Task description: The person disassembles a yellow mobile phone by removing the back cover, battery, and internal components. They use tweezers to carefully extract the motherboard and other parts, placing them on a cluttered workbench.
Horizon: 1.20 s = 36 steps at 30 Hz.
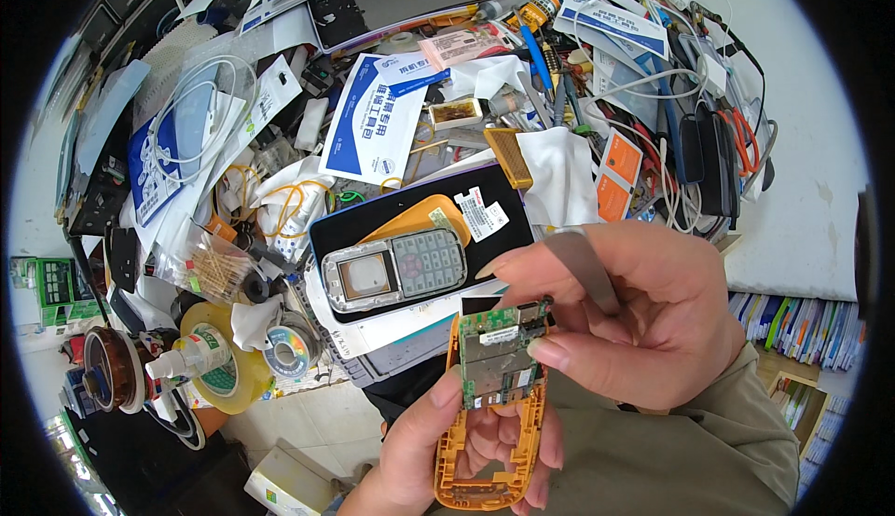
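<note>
My left hand [410, 441] grips an orange phone frame [449, 460] from its left side and below, above my lap. A green circuit board [499, 376] with metal shields sits in the frame's upper half, its top end reaching past the frame. A thin grey metal strip [580, 269] is tucked between the fingers of my right hand [662, 320]. That hand's thumb tip touches the board's right edge, and its index finger is bent above the board's top end. Beyond, a silver phone housing with a keypad [427, 262] and an orange back cover [424, 216] lie on a black flat panel [350, 227].
Clutter covers the bench: a white-and-blue packet [368, 134], an orange card [618, 173], cables and tools. At the left edge stand a roll of yellow tape [238, 367], a solder spool [289, 348] and a white-capped bottle [191, 357]. Cotton swabs [219, 269] lie bagged nearby.
</note>
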Available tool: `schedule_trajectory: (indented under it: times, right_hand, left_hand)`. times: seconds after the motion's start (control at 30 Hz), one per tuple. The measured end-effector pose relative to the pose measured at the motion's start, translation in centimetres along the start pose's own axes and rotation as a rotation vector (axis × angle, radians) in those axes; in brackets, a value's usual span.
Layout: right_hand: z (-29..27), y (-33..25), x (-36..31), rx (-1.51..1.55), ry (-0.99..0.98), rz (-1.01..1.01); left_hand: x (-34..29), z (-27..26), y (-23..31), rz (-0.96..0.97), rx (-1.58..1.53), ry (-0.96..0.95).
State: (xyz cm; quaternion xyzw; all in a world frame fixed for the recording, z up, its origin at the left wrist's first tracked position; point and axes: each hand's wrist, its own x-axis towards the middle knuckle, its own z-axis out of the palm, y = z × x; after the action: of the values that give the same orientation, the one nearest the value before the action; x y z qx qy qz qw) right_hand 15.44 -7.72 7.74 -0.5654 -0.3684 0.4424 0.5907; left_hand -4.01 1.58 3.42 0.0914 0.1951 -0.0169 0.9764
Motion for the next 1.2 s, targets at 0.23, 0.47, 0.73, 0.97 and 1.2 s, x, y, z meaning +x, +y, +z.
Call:
schedule_trajectory:
  times: [0.23, 0.47, 0.73, 0.97, 1.2]
  right_hand:
    - [0.0, -0.1, -0.1, 0.010, -0.004, 0.041]
    - [0.1, -0.1, -0.1, 0.029, -0.011, 0.039]
    - [-0.5, -0.2, -0.1, -0.089, -0.060, 0.038]
    - [-0.5, 0.7, -0.1, -0.026, -0.028, -0.005]
    - [-1.1, 0.8, 0.2, -0.146, -0.033, -0.065]
  left_hand:
    - [0.0, 0.2, -0.2, -0.036, 0.058, 0.131]
    - [0.1, 1.3, 0.4, -0.032, 0.355, 0.161]
    - [0.2, 1.9, 0.5, -0.040, 0.355, 0.184]
    - [0.5, 1.1, 0.1, 0.017, 0.156, 0.134]
    - [0.3, 0.7, -0.2, 0.058, 0.013, 0.114]
